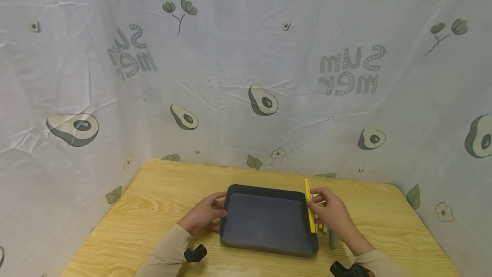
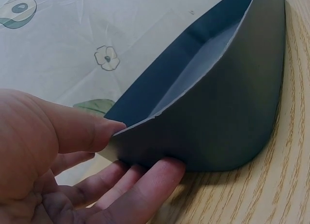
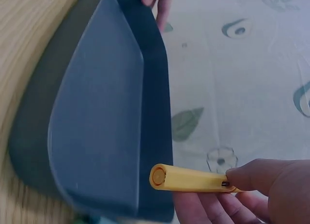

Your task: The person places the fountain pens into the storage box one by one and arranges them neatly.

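Note:
A dark grey rectangular tray [image 1: 265, 223] with raised walls stands on the wooden table. My left hand [image 1: 205, 213] grips its left side; in the left wrist view the thumb presses the rim and the fingers lie against the outer wall [image 2: 213, 122]. Between the thumb and fingers of my right hand [image 1: 330, 212] is a long, slim yellow stick [image 1: 311, 222], held over the tray's right rim. The right wrist view shows the stick's round end [image 3: 158, 176] and a small dark slot by my thumb.
Beneath and beside my right hand, several slim pieces lie right of the tray, among them a grey-green stick [image 1: 332, 239]. They are partly hidden. A white curtain [image 1: 230, 76] with avocado prints hangs behind the wooden table [image 1: 169, 187].

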The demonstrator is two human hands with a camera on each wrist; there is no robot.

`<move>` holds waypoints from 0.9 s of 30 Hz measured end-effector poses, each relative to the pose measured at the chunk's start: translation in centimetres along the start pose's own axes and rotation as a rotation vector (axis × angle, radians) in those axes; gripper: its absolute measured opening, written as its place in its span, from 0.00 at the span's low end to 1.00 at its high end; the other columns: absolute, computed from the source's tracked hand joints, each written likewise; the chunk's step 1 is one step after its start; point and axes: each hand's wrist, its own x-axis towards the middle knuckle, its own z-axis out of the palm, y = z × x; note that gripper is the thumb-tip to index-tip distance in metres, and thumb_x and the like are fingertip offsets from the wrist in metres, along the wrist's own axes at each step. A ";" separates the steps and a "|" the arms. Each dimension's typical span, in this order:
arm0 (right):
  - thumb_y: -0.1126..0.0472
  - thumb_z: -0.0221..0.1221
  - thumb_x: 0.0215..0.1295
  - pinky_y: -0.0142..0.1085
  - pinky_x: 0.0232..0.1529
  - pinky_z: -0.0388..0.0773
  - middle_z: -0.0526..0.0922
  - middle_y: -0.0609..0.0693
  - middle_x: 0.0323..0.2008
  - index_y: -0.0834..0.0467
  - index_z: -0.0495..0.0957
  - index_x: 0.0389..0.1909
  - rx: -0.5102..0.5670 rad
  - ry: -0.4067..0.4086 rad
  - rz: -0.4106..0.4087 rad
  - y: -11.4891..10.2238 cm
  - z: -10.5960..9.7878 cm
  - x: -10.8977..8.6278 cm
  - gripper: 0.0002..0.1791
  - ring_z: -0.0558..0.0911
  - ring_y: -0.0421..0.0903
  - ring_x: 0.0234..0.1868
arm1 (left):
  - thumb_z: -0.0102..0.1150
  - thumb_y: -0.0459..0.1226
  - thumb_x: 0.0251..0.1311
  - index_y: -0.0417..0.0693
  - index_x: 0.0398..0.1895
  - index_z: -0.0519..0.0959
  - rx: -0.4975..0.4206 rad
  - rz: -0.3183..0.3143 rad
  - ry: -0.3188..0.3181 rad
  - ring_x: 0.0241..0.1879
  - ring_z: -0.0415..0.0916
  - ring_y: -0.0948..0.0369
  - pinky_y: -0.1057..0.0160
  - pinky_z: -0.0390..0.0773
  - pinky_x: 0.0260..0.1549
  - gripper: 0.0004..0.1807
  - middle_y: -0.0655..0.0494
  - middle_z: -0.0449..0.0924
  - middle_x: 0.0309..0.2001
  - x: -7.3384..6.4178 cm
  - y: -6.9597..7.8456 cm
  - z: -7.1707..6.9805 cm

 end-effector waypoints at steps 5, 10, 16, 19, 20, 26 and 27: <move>0.68 0.63 0.71 0.44 0.28 0.88 0.80 0.56 0.42 0.65 0.74 0.61 0.035 -0.017 -0.019 -0.9 2.3 0.3 0.19 0.84 0.48 0.36 | 0.60 0.27 0.70 0.43 0.80 0.60 -0.007 -0.004 0.001 0.48 0.81 0.51 0.51 0.89 0.34 0.37 0.37 0.73 0.58 -0.2 -0.1 -0.1; 0.69 0.63 0.70 0.45 0.27 0.88 0.82 0.55 0.39 0.66 0.75 0.59 0.106 -0.053 -0.025 -1.8 4.8 0.5 0.19 0.84 0.49 0.34 | 0.60 0.28 0.70 0.44 0.80 0.60 0.001 -0.007 0.004 0.48 0.81 0.51 0.51 0.89 0.34 0.37 0.38 0.73 0.58 -0.3 -0.2 -0.2; 0.68 0.63 0.70 0.45 0.27 0.88 0.81 0.54 0.38 0.65 0.77 0.57 0.135 -0.097 0.012 -2.2 7.4 0.8 0.17 0.83 0.48 0.34 | 0.60 0.29 0.70 0.43 0.80 0.60 0.023 0.003 -0.005 0.48 0.81 0.51 0.49 0.89 0.34 0.37 0.37 0.73 0.58 -0.4 -0.1 -0.1; 0.68 0.62 0.70 0.46 0.27 0.88 0.81 0.55 0.37 0.66 0.76 0.58 0.147 -0.116 0.023 -2.3 8.6 1.0 0.18 0.83 0.48 0.33 | 0.60 0.29 0.71 0.43 0.80 0.59 0.024 0.007 -0.009 0.48 0.81 0.51 0.49 0.89 0.34 0.37 0.37 0.73 0.58 -0.3 -0.1 -0.1; 0.68 0.62 0.70 0.46 0.27 0.88 0.81 0.55 0.37 0.66 0.75 0.59 0.152 -0.125 0.031 -2.4 9.0 1.0 0.18 0.83 0.48 0.34 | 0.60 0.29 0.71 0.43 0.80 0.60 0.026 0.006 -0.009 0.48 0.81 0.51 0.50 0.89 0.34 0.37 0.37 0.73 0.58 -0.3 -0.1 0.0; 0.68 0.61 0.69 0.45 0.26 0.87 0.80 0.56 0.36 0.69 0.74 0.59 0.170 -0.156 0.030 -2.8 11.1 1.5 0.20 0.83 0.48 0.32 | 0.60 0.29 0.71 0.42 0.80 0.60 0.017 0.005 -0.016 0.49 0.81 0.51 0.50 0.89 0.34 0.36 0.37 0.73 0.58 -0.2 -0.1 -0.1; 0.68 0.61 0.69 0.45 0.26 0.87 0.79 0.56 0.36 0.70 0.74 0.59 0.174 -0.159 0.033 -2.9 11.5 1.6 0.19 0.83 0.48 0.32 | 0.60 0.29 0.71 0.42 0.80 0.60 0.011 0.006 -0.020 0.49 0.81 0.51 0.50 0.89 0.34 0.36 0.37 0.74 0.58 -0.2 -0.1 -0.1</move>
